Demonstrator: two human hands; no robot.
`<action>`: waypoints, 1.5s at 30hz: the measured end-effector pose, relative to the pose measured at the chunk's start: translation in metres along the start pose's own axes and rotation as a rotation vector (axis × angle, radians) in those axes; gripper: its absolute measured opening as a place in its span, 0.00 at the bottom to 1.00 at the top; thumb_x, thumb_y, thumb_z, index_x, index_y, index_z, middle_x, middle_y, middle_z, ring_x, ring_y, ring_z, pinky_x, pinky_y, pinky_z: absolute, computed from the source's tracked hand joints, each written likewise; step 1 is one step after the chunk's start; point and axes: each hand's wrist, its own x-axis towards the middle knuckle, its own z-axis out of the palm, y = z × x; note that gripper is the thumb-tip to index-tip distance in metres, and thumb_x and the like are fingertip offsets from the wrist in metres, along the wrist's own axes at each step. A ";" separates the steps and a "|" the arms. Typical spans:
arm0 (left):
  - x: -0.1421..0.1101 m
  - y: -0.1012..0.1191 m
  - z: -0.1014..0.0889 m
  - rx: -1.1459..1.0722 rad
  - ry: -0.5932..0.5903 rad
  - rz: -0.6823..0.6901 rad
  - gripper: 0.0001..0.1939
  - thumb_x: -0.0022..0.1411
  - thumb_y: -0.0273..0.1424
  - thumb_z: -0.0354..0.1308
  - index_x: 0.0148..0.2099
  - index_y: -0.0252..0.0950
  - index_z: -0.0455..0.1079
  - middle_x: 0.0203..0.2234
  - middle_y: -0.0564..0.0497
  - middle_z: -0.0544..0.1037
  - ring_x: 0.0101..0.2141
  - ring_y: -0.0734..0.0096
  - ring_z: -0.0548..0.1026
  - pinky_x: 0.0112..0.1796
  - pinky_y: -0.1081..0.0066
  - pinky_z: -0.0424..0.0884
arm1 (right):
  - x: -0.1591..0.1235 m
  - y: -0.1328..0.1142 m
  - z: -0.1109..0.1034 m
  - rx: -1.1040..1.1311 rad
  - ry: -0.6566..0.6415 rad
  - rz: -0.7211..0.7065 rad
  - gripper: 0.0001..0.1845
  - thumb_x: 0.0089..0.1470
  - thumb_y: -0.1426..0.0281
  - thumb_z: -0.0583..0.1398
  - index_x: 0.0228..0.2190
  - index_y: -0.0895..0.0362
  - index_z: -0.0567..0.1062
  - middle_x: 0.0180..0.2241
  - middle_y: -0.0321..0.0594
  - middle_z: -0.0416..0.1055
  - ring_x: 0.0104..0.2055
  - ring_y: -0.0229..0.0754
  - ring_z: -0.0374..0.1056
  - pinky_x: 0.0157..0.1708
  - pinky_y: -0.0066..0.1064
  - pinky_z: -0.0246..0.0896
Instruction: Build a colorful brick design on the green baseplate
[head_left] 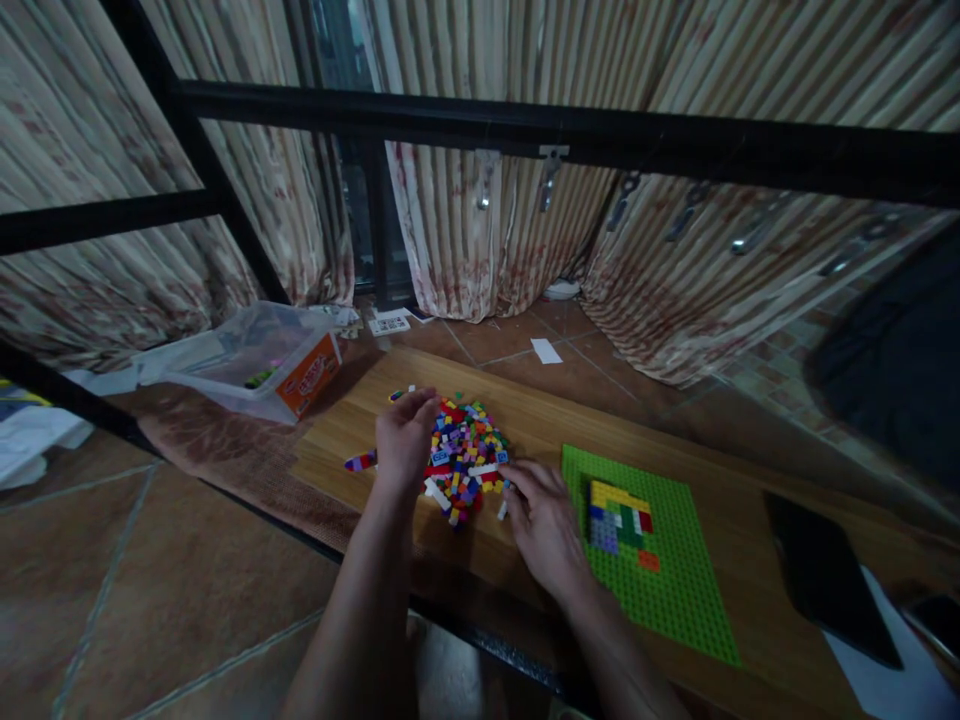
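Note:
A heap of small multicoloured building bricks (469, 440) lies on the wooden tabletop. Over its left side is my left hand (405, 440), its fingers bent and drawn together; anything between them is hidden. At the heap's right edge, my right hand (546, 515) has thumb and forefinger closed around a small blue brick (508, 485). To the right of that hand lies a green baseplate (686, 575). Fixed on the plate is a flat patch of yellow, blue, green, white and red bricks (619, 515), with an orange brick (649, 562) at its lower edge.
A clear plastic box (255, 345) with an orange label stands beyond the table's left end. At the right lie a black tablet-like slab (829, 575) and a white sheet (892, 650). A black metal frame (450, 120) crosses in front of the curtains.

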 end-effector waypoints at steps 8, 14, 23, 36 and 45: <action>0.001 0.009 -0.010 -0.024 0.009 -0.037 0.18 0.42 0.34 0.64 0.37 0.31 0.75 0.29 0.49 0.78 0.31 0.72 0.73 0.35 0.73 0.66 | 0.020 -0.014 0.029 -0.171 -0.055 -0.048 0.19 0.57 0.73 0.53 0.49 0.51 0.73 0.51 0.45 0.64 0.50 0.50 0.59 0.49 0.45 0.60; 0.002 0.013 -0.016 0.003 -0.003 -0.041 0.17 0.42 0.34 0.65 0.36 0.31 0.75 0.27 0.51 0.77 0.29 0.74 0.71 0.33 0.74 0.65 | 0.019 -0.011 0.025 -0.069 0.004 0.007 0.10 0.56 0.72 0.56 0.36 0.52 0.77 0.47 0.43 0.68 0.48 0.48 0.61 0.47 0.41 0.60; -0.005 0.016 -0.006 0.054 -0.095 -0.050 0.16 0.44 0.35 0.64 0.36 0.32 0.75 0.26 0.52 0.77 0.29 0.73 0.72 0.32 0.74 0.65 | 0.009 -0.018 0.000 0.432 0.080 0.282 0.09 0.56 0.63 0.57 0.34 0.53 0.74 0.32 0.35 0.74 0.34 0.38 0.70 0.36 0.29 0.64; -0.056 -0.030 0.064 0.329 -0.508 0.158 0.12 0.56 0.35 0.56 0.40 0.34 0.75 0.32 0.48 0.79 0.34 0.67 0.76 0.38 0.69 0.70 | -0.030 0.077 -0.099 0.186 0.344 0.537 0.16 0.51 0.60 0.57 0.36 0.58 0.75 0.36 0.45 0.75 0.36 0.45 0.71 0.37 0.37 0.65; -0.086 -0.050 0.102 0.676 -0.672 0.387 0.16 0.59 0.29 0.52 0.49 0.38 0.72 0.45 0.47 0.77 0.47 0.64 0.73 0.50 0.65 0.67 | -0.039 0.097 -0.105 0.017 0.270 0.492 0.14 0.52 0.66 0.54 0.35 0.57 0.77 0.37 0.44 0.75 0.37 0.44 0.70 0.40 0.38 0.64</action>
